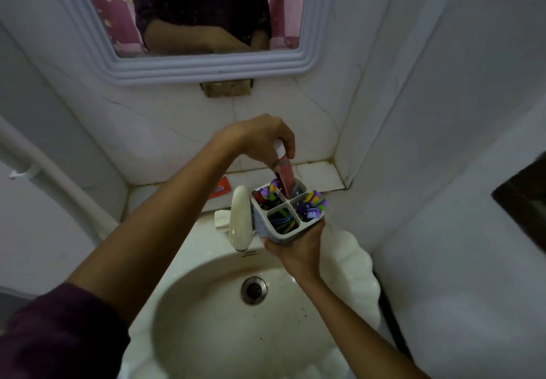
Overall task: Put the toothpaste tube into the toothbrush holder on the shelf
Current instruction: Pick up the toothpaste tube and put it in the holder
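Toothpaste tube (285,172) stands near upright in our left hand (263,139), pinched by its cap end, tail already inside the far compartment of the toothbrush holder (279,216), which our right hand (295,248) grips from below.

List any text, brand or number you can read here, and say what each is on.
None can be read.
toothpaste tube: red with pale print, too blurred to read.
orange packet on the shelf: a bluish-white mark, too blurred to read.
toothbrush holder, tap and sink: no lettering visible.
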Available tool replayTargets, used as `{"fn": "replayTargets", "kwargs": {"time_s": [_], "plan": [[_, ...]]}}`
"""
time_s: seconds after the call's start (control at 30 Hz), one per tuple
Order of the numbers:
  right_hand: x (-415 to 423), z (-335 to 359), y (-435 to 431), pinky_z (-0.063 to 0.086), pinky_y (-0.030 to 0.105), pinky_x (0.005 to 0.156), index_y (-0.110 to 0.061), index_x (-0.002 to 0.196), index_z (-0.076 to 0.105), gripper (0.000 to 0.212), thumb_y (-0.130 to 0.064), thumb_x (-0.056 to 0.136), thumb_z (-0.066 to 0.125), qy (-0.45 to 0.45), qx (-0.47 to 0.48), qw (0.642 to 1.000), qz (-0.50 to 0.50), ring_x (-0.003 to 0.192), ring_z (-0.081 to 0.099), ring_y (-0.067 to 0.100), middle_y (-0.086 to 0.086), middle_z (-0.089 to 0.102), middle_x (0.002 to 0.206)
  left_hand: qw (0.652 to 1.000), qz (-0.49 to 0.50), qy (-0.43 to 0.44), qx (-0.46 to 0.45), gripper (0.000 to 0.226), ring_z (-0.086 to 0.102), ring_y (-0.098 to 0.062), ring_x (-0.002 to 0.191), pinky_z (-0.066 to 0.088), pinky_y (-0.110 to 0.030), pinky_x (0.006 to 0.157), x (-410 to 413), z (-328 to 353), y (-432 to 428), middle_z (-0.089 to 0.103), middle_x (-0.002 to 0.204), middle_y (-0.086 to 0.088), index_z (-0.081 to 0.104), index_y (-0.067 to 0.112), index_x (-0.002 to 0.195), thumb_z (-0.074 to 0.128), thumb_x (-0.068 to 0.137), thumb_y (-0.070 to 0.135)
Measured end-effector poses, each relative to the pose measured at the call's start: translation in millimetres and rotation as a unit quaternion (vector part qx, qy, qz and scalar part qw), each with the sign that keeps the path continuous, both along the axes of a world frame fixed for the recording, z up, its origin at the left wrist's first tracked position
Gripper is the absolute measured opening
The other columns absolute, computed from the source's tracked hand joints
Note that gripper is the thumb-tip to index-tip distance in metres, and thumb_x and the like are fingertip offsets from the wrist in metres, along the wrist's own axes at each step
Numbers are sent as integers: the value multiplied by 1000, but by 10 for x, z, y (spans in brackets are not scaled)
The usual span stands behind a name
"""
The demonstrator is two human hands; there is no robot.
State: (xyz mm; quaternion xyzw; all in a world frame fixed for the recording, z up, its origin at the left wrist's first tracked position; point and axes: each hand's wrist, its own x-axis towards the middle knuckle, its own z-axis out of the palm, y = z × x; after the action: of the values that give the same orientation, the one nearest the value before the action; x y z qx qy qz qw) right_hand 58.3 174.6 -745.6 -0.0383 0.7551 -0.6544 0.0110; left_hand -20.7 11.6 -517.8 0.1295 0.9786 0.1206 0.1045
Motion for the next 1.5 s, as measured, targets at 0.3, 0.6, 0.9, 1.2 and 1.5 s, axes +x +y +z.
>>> {"fn": "replayTargets", "kwargs": {"time_s": [0.3,0.6,0.9,1.2,1.5], "plan": [[-30,21,18,56,39,104,-9,144,33,117,-10,48,101,-7,13,1000,1,128,61,12,4,57,141,996,34,-29,72,54,58,-18,93,48,-31,85,-97,-379,183,62,119,-4,56,20,124,76,73,21],[-50,26,-8,56,42,101,-11,136,35,113,-5,45,102,-14,20,1000,-19,122,65,16,6,61,137,960,255,11,117,36,62,-22,101,42,-24,85,417,-826,-854,65,120,-11,62,12,117,65,82,21],[-60,-13,-82,56,27,95,4,139,31,118,11,44,100,15,22,999,-28,120,65,26,18,59,138,931,357,-79,4,49,51,-29,116,42,-35,94,910,-1575,-1638,54,129,-13,55,15,123,68,75,17],[-25,88,-109,55,35,99,-5,138,33,115,1,45,102,-2,42,999,-27,119,63,21,6,58,136,920,386,-36,51,44,57,-32,108,43,-32,88,920,-1626,-1699,61,121,-17,64,10,115,74,74,24],[8,102,-137,56,41,99,-8,137,34,115,-7,45,103,8,46,998,-42,119,63,21,4,58,135,943,226,177,170,30,57,-8,79,46,-18,71,1104,-136,-1217,63,99,0,66,15,107,71,78,21]]}}
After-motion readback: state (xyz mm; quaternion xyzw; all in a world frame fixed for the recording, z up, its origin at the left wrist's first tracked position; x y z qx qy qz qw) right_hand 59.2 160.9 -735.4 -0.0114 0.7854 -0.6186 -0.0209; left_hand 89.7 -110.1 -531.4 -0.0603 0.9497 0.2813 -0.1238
